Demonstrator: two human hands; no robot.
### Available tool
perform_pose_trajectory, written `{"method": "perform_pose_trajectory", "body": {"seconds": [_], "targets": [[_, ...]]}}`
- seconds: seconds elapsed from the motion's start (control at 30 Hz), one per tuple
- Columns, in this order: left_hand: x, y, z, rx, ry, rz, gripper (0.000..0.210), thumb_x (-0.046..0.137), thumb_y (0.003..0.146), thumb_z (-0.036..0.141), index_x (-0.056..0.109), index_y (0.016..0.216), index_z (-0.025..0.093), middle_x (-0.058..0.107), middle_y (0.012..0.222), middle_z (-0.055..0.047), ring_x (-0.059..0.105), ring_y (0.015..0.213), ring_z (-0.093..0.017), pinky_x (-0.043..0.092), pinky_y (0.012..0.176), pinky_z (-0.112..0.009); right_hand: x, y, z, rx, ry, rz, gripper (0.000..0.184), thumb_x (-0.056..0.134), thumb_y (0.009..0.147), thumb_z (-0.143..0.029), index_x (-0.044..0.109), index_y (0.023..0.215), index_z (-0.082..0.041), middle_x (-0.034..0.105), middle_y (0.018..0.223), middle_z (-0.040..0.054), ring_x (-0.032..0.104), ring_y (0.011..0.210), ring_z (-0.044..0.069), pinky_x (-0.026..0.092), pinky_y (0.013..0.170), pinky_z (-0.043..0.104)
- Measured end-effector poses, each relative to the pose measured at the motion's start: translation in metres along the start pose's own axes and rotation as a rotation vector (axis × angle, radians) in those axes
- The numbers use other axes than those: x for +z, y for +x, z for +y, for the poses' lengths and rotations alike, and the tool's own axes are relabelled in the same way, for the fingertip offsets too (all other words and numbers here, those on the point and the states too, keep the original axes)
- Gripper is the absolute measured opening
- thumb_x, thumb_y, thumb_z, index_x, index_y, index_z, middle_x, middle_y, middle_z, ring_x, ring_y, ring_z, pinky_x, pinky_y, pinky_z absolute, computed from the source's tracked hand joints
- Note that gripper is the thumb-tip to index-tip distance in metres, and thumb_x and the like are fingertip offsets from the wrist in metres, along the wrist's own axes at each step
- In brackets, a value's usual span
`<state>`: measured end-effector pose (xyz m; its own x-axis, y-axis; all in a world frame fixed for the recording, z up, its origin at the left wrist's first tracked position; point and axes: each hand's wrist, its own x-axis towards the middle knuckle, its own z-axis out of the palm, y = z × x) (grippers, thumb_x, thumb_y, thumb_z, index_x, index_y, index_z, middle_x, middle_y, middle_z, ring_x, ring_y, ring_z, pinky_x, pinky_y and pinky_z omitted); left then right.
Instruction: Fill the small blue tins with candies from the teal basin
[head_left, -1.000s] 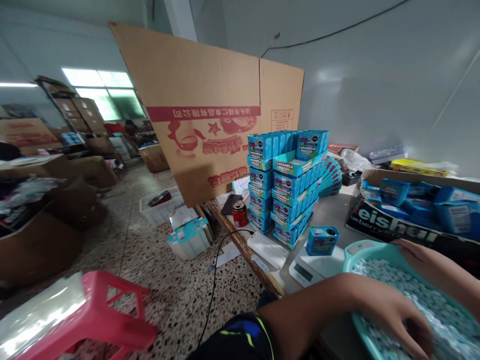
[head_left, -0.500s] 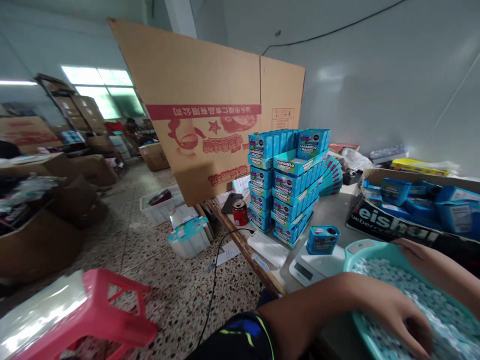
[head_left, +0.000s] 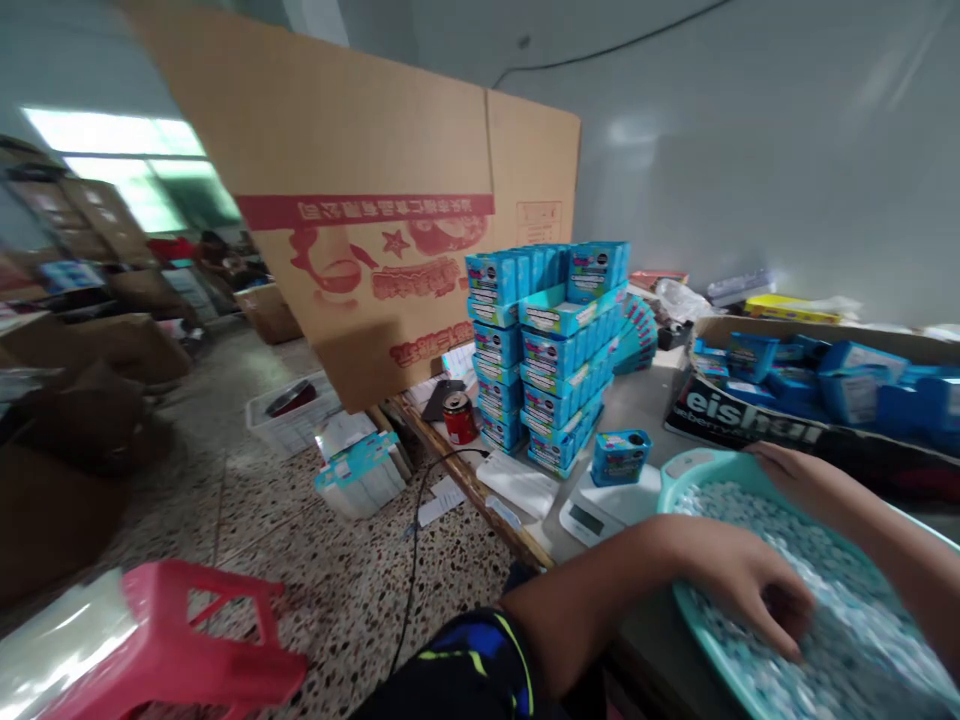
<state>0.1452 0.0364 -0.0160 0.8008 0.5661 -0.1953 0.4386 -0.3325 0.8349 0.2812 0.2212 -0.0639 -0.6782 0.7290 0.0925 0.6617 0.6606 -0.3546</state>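
Observation:
My left hand is over a turquoise basin full of small, pale wrapped candies. Its fingers curl toward the thumb; what they hold, if anything, I cannot make out. Beside it, a shiny, smeared patch over the candies looks like clear plastic. My right hand lies across the basin's far rim, its fingers hidden. Left of the basin, a blue candy tin stands upright on a white digital scale.
Stacked blue display boxes stand behind the scale. A dark carton with blue tins sits beyond the basin. A red can and a white slab lie near the table edge. A pink stool stands on the floor.
The view has turned right, so the surroundings shift left. My left hand has drawn back slightly from the shiny patch. The tin stays on the scale.

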Motion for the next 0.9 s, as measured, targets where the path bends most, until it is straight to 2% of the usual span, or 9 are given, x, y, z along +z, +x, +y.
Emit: {"method": "perform_pose_trajectory", "body": {"seconds": [0.13,0.27,0.37,0.5,0.57,0.67,0.8,0.83,0.9], "targets": [[0.002,-0.014,0.006,0.039,0.099,0.153,0.015,0.076,0.080,0.025,0.067,0.086,0.015,0.067,0.081,0.000,0.062,0.078,-0.015,0.045,0.073,-0.026,-0.019,-0.009,-0.023,-0.044,0.052,-0.033,0.039,0.035,0.098,-0.029,0.070,0.114,-0.024,0.072,0.125,0.0208,0.068,0.116,0.035,0.049,0.103,0.044],[-0.002,-0.018,0.009,0.020,0.156,0.332,0.018,0.072,0.074,0.008,0.071,0.090,0.016,0.071,0.084,0.001,0.063,0.078,-0.013,0.045,0.073,-0.023,-0.029,-0.006,-0.030,0.035,0.005,-0.037,0.039,0.037,0.102,-0.025,0.068,0.124,-0.018,0.071,0.128,0.0155,0.067,0.118,0.030,0.048,0.104,0.039],[-0.002,-0.018,0.011,0.031,0.205,0.397,0.018,0.069,0.077,0.008,0.074,0.094,0.014,0.074,0.087,-0.002,0.067,0.079,-0.014,0.047,0.076,-0.023,-0.032,-0.006,-0.029,0.051,-0.048,-0.034,0.040,0.036,0.105,-0.028,0.066,0.129,-0.019,0.071,0.128,0.0124,0.067,0.116,0.028,0.049,0.101,0.035],[-0.001,-0.016,0.013,-0.020,0.262,0.405,0.049,0.074,0.080,0.015,0.069,0.129,0.015,0.078,0.101,-0.006,0.072,0.095,-0.020,0.051,0.087,-0.029,-0.034,-0.007,-0.030,0.040,-0.068,-0.027,0.039,0.037,0.106,-0.029,0.068,0.128,-0.021,0.073,0.125,0.0103,0.068,0.112,0.026,0.050,0.097,0.031],[-0.002,-0.014,0.013,-0.021,0.318,0.389,0.057,0.078,0.081,0.025,0.065,0.136,0.015,0.077,0.114,-0.009,0.070,0.107,-0.024,0.050,0.094,-0.033,-0.035,-0.007,-0.030,0.033,-0.062,-0.022,0.039,0.037,0.106,-0.028,0.068,0.129,-0.020,0.073,0.126,0.0105,0.068,0.113,0.026,0.050,0.099,0.032],[-0.003,-0.010,0.013,0.039,0.397,0.325,0.044,0.076,0.086,0.038,0.072,0.124,0.016,0.073,0.121,-0.012,0.068,0.112,-0.025,0.049,0.100,-0.036,-0.043,-0.012,-0.031,0.006,-0.067,-0.005,0.039,0.040,0.104,-0.024,0.068,0.129,-0.017,0.070,0.129,0.0128,0.065,0.118,0.026,0.048,0.103,0.033],[-0.002,-0.009,0.014,0.050,0.396,0.273,0.026,0.072,0.090,0.035,0.077,0.108,0.017,0.074,0.118,-0.009,0.068,0.111,-0.023,0.049,0.100,-0.034,-0.070,-0.026,-0.039,0.000,-0.159,0.114,0.033,0.056,0.096,-0.026,0.072,0.123,-0.016,0.070,0.123,0.0145,0.066,0.109,0.027,0.050,0.097,0.035],[-0.002,-0.010,0.015,0.033,0.393,0.282,0.024,0.072,0.090,0.035,0.077,0.107,0.018,0.074,0.117,-0.008,0.068,0.110,-0.023,0.049,0.099,-0.034,-0.077,-0.030,-0.044,0.040,-0.190,0.108,0.031,0.058,0.094,-0.028,0.074,0.118,-0.017,0.071,0.117,0.0129,0.067,0.102,0.027,0.051,0.091,0.035],[-0.001,-0.014,0.018,-0.003,0.407,0.304,0.022,0.070,0.091,0.033,0.076,0.106,0.019,0.075,0.116,-0.007,0.067,0.108,-0.023,0.050,0.094,-0.034,-0.086,-0.036,-0.054,0.140,-0.237,-0.021,0.026,0.062,0.091,-0.032,0.076,0.109,-0.018,0.073,0.104,0.0101,0.067,0.090,0.025,0.051,0.080,0.034]]}}
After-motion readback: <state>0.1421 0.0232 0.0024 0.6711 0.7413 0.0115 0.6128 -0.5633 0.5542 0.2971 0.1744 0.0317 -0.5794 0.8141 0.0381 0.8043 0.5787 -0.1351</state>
